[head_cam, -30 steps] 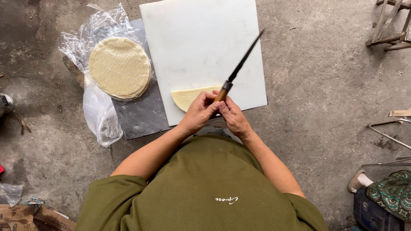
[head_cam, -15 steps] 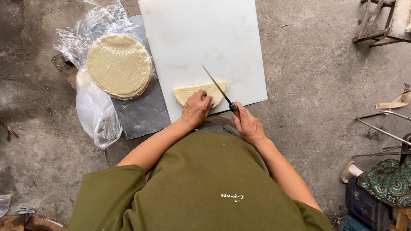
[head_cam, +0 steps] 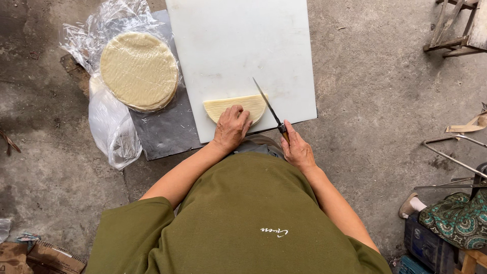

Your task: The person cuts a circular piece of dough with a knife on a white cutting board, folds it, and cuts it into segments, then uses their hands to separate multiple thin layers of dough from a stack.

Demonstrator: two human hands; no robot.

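Seen from above, a person in an olive green shirt works over a white cutting board (head_cam: pixel 238 50) lying on a rough grey concrete floor (head_cam: pixel 380 101). The right hand (head_cam: pixel 297 148) is closed around the wooden handle of a knife (head_cam: pixel 270 110). The knife's long axis runs diagonally, its thin dark blade pointing up and to the left, away from the person, with the tip over the board. The blade crosses the right end of a pale yellow half-round stack of thin wrappers (head_cam: pixel 228 105), which sits near the board's near edge, straight side facing away and curved side toward the person. The left hand (head_cam: pixel 231 128) presses flat on this stack, fingers close together. Left of the board, a full round stack of the same wrappers (head_cam: pixel 138 70) rests on crumpled clear plastic (head_cam: pixel 114 127) over a dark grey sheet (head_cam: pixel 167 127). A wooden frame (head_cam: pixel 456 28) stands at the upper right, and patterned green cloth (head_cam: pixel 456 218) lies at the lower right.
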